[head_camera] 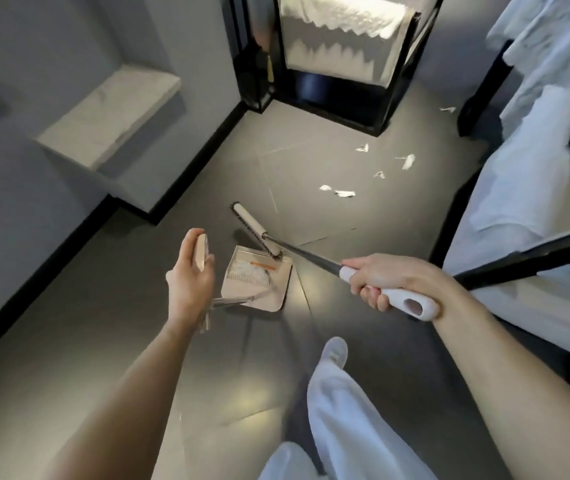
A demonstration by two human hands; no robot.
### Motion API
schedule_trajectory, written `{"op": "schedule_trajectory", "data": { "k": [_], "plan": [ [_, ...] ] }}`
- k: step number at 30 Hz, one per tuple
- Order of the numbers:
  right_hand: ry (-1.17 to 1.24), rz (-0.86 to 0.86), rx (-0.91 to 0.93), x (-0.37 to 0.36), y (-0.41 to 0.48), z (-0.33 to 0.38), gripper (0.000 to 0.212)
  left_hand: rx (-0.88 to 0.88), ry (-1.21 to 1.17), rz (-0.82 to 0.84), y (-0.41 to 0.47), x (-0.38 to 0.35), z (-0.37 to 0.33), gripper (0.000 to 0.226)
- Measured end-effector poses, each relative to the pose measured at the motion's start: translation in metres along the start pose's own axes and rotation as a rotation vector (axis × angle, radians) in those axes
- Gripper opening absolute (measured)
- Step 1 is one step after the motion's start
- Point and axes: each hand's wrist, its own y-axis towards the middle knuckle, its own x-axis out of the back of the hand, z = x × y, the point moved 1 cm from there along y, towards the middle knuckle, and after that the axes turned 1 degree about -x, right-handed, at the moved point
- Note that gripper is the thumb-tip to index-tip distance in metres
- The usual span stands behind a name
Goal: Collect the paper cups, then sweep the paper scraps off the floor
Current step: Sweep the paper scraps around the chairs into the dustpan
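Right hand (379, 280) clenches the broom (259, 233), angled up-left over the dustpan (259, 282); left hand (190, 271) grips its handle.

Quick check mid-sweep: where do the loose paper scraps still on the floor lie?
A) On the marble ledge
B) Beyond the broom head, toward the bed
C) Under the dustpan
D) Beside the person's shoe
B: the paper scraps lie on the floor past the broom head, toward the bed, away from the dustpan.
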Motion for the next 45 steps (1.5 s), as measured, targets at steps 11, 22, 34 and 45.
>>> {"op": "schedule_trajectory", "data": {
  "k": [11, 22, 34, 45],
  "plan": [
    [0.234, -0.209, 0.046, 0.155, 0.031, 0.084, 0.049, -0.055, -0.006, 0.158, 0.157, -0.133, -0.099, 0.039],
    [0.211, -0.371, 0.006, 0.235, 0.13, 0.19, 0.049, -0.09, 0.03, 0.426, 0.316, -0.218, -0.157, 0.039],
    [0.129, -0.12, -0.249, 0.243, 0.214, 0.216, 0.067, -0.132, 0.094, 0.528, 0.443, -0.263, -0.177, 0.041],
    [0.576, -0.13, -0.165, 0.307, 0.142, 0.212, 0.069, -0.248, 0.081, 0.643, 0.431, -0.294, -0.219, 0.049]
  ]
}}
